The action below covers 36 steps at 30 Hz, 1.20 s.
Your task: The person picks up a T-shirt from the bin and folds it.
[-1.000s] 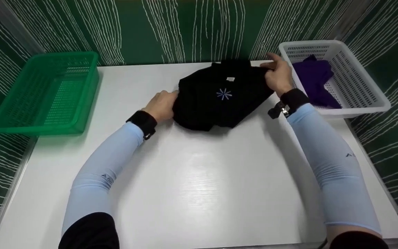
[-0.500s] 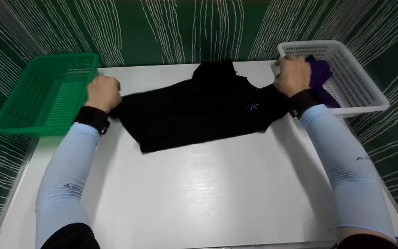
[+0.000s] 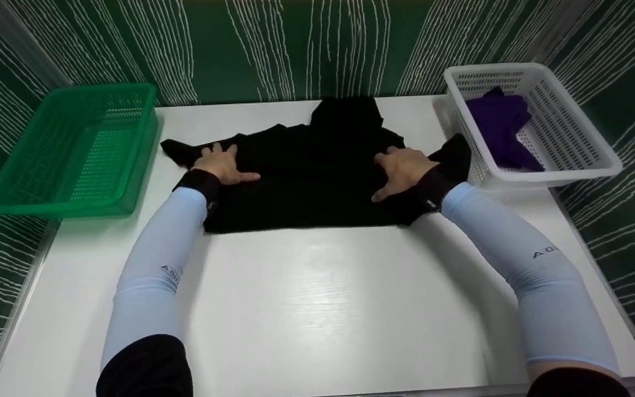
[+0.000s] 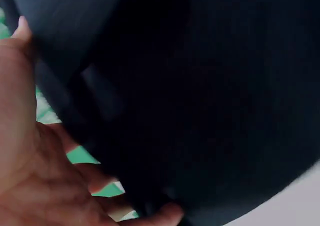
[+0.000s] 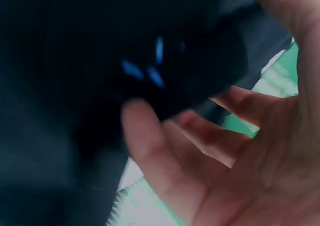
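Note:
A black shirt (image 3: 306, 193) is spread across the back half of the table, its sleeves pointing out left and right and a dark flap of it sticking up at the back. My left hand (image 3: 221, 165) rests on its left part with fingers spread. On its right part lies my right hand (image 3: 404, 168), fingers and thumb also apart. In the right wrist view, a small blue star-shaped mark (image 5: 150, 71) shows on the black cloth near the fingers. Dark cloth (image 4: 200, 96) fills most of the left wrist view beside the fingers.
A green plastic basket (image 3: 69, 208) stands at the back left. The white basket (image 3: 560, 177) at the back right holds purple cloth (image 3: 498, 129). Green walls with white streaks border the white table (image 3: 317, 309).
The bunched shirt was pulled out sideways, left hand going left, and now lies wider on the table. Both hands then released its ends and came inward onto the cloth.

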### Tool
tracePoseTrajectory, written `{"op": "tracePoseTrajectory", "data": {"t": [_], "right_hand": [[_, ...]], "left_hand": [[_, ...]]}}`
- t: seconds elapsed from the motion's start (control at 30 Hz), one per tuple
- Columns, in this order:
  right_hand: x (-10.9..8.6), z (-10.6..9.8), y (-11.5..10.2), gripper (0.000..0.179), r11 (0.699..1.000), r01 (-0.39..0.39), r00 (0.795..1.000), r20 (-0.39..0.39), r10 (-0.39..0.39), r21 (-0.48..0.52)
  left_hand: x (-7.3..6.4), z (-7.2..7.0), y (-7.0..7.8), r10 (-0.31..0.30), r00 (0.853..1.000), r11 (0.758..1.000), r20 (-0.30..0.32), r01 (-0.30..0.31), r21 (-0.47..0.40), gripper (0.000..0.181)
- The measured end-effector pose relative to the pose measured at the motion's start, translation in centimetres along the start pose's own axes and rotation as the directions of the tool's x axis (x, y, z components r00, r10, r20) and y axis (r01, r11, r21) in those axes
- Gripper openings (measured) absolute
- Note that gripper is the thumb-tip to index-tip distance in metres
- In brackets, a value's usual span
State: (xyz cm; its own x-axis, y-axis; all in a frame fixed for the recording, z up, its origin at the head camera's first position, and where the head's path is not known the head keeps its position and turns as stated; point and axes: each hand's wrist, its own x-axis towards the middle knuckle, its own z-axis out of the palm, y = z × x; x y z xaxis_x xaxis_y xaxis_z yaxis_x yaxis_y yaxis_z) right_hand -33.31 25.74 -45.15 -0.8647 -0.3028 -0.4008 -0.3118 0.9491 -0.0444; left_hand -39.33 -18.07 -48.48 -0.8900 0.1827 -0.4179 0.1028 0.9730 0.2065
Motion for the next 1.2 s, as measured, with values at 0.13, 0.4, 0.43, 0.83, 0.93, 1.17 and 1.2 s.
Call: {"op": "tracePoseTrajectory", "data": {"t": [0.13, 0.4, 0.43, 0.83, 0.93, 1.17, 1.2], "right_hand": [[-0.3, -1.8, -1.7, 0.079, 0.997, -0.048, 0.995, 0.093, 0.042, 0.063], [4.0, -0.3, -1.7, 0.080, 0.990, 0.121, 0.960, -0.261, -0.098, 0.072], [4.5, 0.0, -1.6, 0.085, 0.988, 0.126, 0.963, -0.249, -0.101, 0.087], [6.3, 1.3, 4.4, 0.113, 0.962, -0.210, 0.972, -0.067, 0.225, 0.174], [5.5, 1.3, 3.9, 0.104, 0.970, -0.194, 0.966, -0.141, 0.214, 0.145], [3.7, 0.2, -0.3, 0.104, 0.977, -0.169, 0.979, -0.091, 0.182, 0.134], [3.9, 0.1, -0.4, 0.108, 0.976, -0.168, 0.983, -0.055, 0.177, 0.139]], "left_hand": [[0.8, -0.2, -0.1, 0.000, 0.997, 1.000, -0.083, 0.001, 0.020, 0.126], [-1.6, -1.6, 3.4, 0.099, 0.995, 0.995, 0.031, -0.100, 0.031, 0.108], [-1.5, -1.5, 3.5, 0.096, 0.993, 0.995, 0.066, -0.098, 0.031, 0.112], [3.4, 0.5, 1.3, -0.002, 0.992, 0.997, 0.126, -0.007, 0.077, 0.161], [1.4, -0.1, 1.3, -0.006, 0.982, 0.995, 0.187, -0.013, 0.096, 0.152], [-2.5, -2.2, 1.9, -0.049, 0.972, 0.997, 0.232, 0.034, 0.068, 0.143], [-2.5, -2.3, 2.0, -0.055, 0.973, 0.998, 0.226, 0.044, 0.052, 0.142]]}}
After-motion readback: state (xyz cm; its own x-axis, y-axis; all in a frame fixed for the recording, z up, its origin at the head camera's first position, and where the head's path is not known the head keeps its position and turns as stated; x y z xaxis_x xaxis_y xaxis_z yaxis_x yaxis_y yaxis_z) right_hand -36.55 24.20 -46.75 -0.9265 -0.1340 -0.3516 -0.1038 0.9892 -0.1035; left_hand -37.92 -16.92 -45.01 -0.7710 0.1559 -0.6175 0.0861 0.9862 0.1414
